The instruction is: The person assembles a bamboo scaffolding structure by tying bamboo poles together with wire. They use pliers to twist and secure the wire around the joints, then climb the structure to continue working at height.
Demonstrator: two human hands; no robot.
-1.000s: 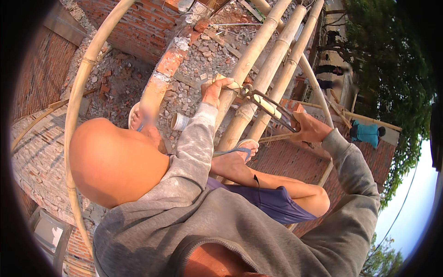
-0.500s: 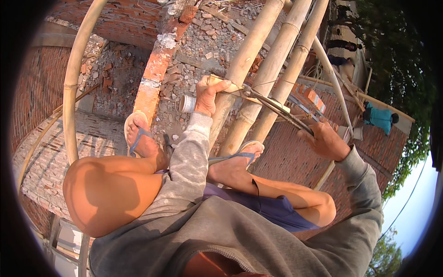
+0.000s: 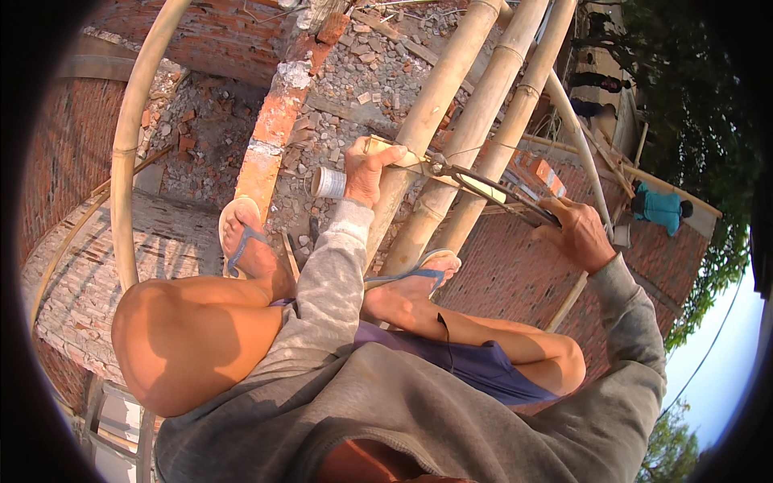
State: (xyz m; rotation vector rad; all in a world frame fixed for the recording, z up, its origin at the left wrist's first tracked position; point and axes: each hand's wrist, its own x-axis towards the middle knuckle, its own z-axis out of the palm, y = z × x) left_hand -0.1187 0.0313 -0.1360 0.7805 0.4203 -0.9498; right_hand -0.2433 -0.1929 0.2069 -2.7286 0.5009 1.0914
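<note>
My left hand [image 3: 364,173] grips one end of a pale flat wooden slat [image 3: 377,146], thumb on top, held over the bamboo poles. My right hand [image 3: 581,235] is closed around a handle of long dark metal pincers [image 3: 437,166]. Their head rests by the slat, over the bamboo, and the two handles stand apart. Whether the jaws grip anything is too small to tell. A thin wire [image 3: 471,150] runs across the poles beside the pincer head. Three thick bamboo poles [image 3: 451,80] lie side by side under both hands.
My sandalled feet [image 3: 248,241] rest on a narrow brick wall top and on the poles. Brick rubble [image 3: 370,56] lies far below. A white bucket [image 3: 328,183] stands near my left hand. One upright bamboo pole [image 3: 125,153] rises at left. A person in teal [image 3: 659,209] is at right.
The pincer handles have spread apart. My right hand has moved slightly up and to the right, and the pincer head has shifted a little right; my left hand keeps its grip on the slat.
</note>
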